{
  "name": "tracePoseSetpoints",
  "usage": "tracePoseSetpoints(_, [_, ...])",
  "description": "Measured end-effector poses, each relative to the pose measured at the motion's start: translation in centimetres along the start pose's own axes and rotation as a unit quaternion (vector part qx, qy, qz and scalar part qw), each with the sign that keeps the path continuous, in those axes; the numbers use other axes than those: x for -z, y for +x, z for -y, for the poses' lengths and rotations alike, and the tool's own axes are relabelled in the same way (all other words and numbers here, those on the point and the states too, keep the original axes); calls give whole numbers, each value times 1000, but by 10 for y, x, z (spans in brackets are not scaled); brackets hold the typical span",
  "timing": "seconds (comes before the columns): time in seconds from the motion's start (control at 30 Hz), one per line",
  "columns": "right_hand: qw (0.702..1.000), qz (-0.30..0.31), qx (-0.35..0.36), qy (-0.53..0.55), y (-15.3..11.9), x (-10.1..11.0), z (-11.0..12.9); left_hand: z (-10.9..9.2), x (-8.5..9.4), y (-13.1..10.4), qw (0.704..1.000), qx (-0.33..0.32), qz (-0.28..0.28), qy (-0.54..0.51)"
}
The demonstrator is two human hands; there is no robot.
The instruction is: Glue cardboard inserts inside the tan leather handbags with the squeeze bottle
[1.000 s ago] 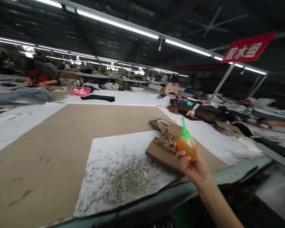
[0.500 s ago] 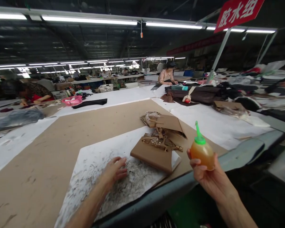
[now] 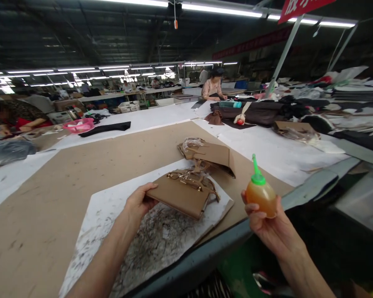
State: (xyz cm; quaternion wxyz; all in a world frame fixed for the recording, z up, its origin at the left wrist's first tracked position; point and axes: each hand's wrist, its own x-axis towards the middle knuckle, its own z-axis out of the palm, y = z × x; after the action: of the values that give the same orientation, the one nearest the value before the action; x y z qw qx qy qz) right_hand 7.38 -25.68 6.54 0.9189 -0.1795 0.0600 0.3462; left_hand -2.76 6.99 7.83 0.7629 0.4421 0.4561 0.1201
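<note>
My left hand (image 3: 142, 198) grips the left corner of a flat brown handbag (image 3: 178, 194), thumb on top and fingers beneath. Its near edge is tilted up off the stained white sheet (image 3: 112, 215). Gold-coloured hardware and straps in clear plastic wrap (image 3: 189, 176) lie along the bag's far side. A second brown bag (image 3: 216, 155) lies just behind it, also with wrapped handles. In my right hand (image 3: 264, 219), fingers curl round a squeeze bottle (image 3: 261, 196) of amber liquid with a green nozzle cap, held upright beyond the table's front edge.
Brown board (image 3: 127, 149) covers much of the table. Further back are a pink basin (image 3: 78, 125), a black strip (image 3: 105, 129) and dark brown material (image 3: 261, 114). A co-worker (image 3: 213, 87) sits at the far side, another person (image 3: 25, 118) at left. A metal post (image 3: 284, 56) rises at right.
My left hand has moved from above the stained sheet onto the near bag's corner and raised that edge. The bottle stays in my right hand. The view has tipped down slightly.
</note>
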Motion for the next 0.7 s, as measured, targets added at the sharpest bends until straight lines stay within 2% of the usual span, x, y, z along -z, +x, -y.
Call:
tracePoseSetpoints(0.1, [1000,2,-20,-10,3,-1,-5,-33,31,-23,999,-23,-5,-42])
tracePoseSetpoints(0.2, [999,-10,-29,-18,6,-9,-17,-64,58,-53,995,-76,10,-61])
tracePoseSetpoints(0.3, [998,-18,-48,-22,9,-21,-34,-89,79,-84,982,-167,4,-89])
tracePoseSetpoints(0.37, [997,-18,-69,-27,10,-30,-46,-93,92,-100,964,-249,-16,-90])
tracePoseSetpoints(0.43, [995,-16,-90,-31,12,-37,-57,-80,105,-112,945,-324,-8,-46])
tracePoseSetpoints(0.53, [992,-12,-120,-32,15,-44,-72,-34,117,-122,922,-370,14,114])
tracePoseSetpoints(0.63, [987,-5,-155,-33,17,-52,-88,14,120,-126,884,-384,-35,264])
tracePoseSetpoints(0.7, [984,-4,-176,-35,17,-58,-100,28,117,-130,850,-410,-55,326])
